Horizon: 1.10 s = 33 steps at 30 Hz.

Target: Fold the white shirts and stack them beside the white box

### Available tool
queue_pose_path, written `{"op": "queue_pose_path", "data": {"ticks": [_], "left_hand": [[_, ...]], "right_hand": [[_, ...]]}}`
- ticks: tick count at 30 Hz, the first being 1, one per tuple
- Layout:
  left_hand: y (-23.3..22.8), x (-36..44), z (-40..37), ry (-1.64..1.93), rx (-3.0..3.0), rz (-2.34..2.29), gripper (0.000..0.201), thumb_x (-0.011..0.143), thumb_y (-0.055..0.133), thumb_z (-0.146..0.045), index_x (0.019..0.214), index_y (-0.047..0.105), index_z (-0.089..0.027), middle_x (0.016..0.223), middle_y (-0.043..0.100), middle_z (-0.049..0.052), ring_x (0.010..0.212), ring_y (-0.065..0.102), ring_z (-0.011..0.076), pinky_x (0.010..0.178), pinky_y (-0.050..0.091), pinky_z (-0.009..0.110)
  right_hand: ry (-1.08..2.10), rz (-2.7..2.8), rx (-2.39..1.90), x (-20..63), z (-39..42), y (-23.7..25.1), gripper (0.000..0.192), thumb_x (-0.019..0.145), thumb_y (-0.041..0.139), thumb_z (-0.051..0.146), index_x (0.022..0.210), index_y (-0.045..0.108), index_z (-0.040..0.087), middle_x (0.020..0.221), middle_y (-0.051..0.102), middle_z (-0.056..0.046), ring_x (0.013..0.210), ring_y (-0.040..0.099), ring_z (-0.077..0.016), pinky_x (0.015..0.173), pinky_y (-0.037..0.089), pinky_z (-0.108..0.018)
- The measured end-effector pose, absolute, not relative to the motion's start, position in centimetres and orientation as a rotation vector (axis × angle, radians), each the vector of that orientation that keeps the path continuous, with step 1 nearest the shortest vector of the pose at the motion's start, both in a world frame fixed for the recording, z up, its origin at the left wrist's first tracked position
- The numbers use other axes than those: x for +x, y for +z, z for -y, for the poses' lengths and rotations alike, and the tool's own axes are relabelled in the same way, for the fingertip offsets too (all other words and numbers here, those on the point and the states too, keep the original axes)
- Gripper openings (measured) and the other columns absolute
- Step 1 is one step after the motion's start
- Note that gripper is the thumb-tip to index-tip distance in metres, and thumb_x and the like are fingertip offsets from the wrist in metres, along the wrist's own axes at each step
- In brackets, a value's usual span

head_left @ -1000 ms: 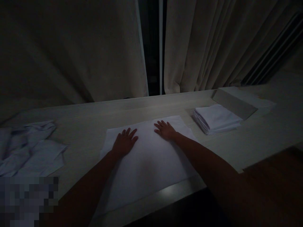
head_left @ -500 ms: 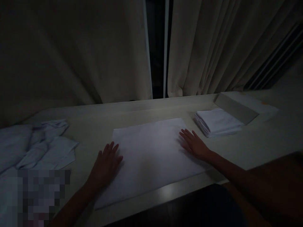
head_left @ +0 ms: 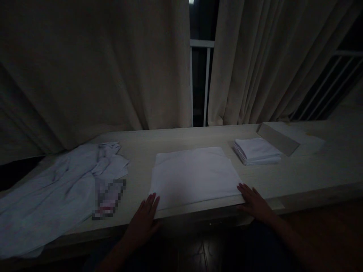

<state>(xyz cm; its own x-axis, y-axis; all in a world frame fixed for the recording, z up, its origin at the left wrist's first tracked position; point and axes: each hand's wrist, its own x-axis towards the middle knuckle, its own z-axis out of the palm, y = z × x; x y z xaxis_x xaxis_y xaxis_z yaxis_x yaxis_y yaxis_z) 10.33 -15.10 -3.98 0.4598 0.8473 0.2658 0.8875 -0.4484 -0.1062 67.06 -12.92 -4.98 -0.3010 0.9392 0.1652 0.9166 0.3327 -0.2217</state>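
Observation:
A flat white rectangular cloth (head_left: 193, 173) lies spread on the pale tabletop (head_left: 138, 166). My left hand (head_left: 144, 217) rests at its near left corner, fingers stretched out and fingertips touching the fabric. At the near right corner, my right hand (head_left: 253, 202) is also open, its fingertips on the cloth's edge. Both thumbs stand apart from the fingers, close to the front edge of the table. To the right of the cloth sits a neat stack of folded white cloths (head_left: 257, 151).
Crumpled white fabric (head_left: 65, 189) heaps at the left and hangs over the front edge. A pixelated patch covers part of that area. An open-looking box (head_left: 279, 139) stands behind the folded stack. Beige curtains (head_left: 153, 68) hang along the back. The light is dim.
Both hands have drawn back from the cloth's sides to its near corners. The camera view has shifted, showing more of the crumpled fabric at the left.

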Motion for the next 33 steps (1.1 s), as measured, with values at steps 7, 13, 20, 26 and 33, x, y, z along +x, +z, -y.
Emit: {"op": "queue_pose_path", "data": {"ticks": [7, 13, 20, 26, 33], "left_hand": [[-4.8, 10.4, 16.7, -0.339, -2.419, 1.582, 0.065, 0.084, 0.049, -0.024, 0.147, 0.037, -0.019, 0.155, 0.036, 0.012, 0.142, 0.035, 0.0280, 0.113, 0.036, 0.049], [-4.4, 9.4, 18.0, -0.370, -2.429, 1.638, 0.061, 0.079, 0.045, -0.013, 0.139, 0.050, -0.020, 0.143, 0.053, 0.011, 0.131, 0.052, 0.0254, 0.110, 0.041, 0.048], [-3.4, 9.6, 19.0, -0.353, -2.426, 1.699, 0.065, 0.074, 0.041, -0.006, 0.136, 0.053, -0.017, 0.141, 0.056, 0.009, 0.130, 0.052, 0.0228, 0.112, 0.041, 0.043], [-4.8, 8.1, 18.2, -0.394, -2.449, 1.601, 0.064, 0.074, 0.043, -0.009, 0.136, 0.053, -0.021, 0.142, 0.054, 0.008, 0.131, 0.051, 0.0236, 0.112, 0.041, 0.045], [-5.0, 7.4, 15.9, -0.377, -2.432, 1.422, 0.067, 0.069, 0.054, -0.015, 0.136, 0.049, -0.021, 0.150, 0.044, 0.013, 0.140, 0.039, 0.0303, 0.114, 0.036, 0.050]], "right_hand": [[0.051, 2.275, -1.640, 66.6, 13.5, -4.4, 0.057, 0.079, 0.066, 0.038, 0.133, 0.058, 0.020, 0.136, 0.057, -0.015, 0.128, 0.050, -0.0306, 0.105, 0.041, -0.045], [-0.025, 2.271, -1.709, 65.5, 14.9, -2.2, 0.049, 0.078, 0.064, 0.026, 0.127, 0.061, 0.021, 0.114, 0.064, -0.013, 0.107, 0.057, -0.0297, 0.091, 0.045, -0.040], [-0.124, 2.255, -1.800, 66.5, 15.3, -2.4, 0.036, 0.082, 0.055, 0.019, 0.116, 0.070, 0.023, 0.096, 0.064, -0.011, 0.094, 0.057, -0.0266, 0.082, 0.043, -0.034], [-0.153, 2.247, -1.779, 66.3, 15.5, -1.8, 0.031, 0.083, 0.053, 0.019, 0.105, 0.074, 0.023, 0.106, 0.066, -0.013, 0.103, 0.056, -0.0280, 0.088, 0.044, -0.038], [-0.093, 2.240, -1.731, 65.9, 14.8, -2.4, 0.049, 0.074, 0.050, 0.007, 0.120, 0.065, 0.016, 0.141, 0.054, -0.012, 0.135, 0.041, -0.0271, 0.111, 0.032, -0.045]]}}
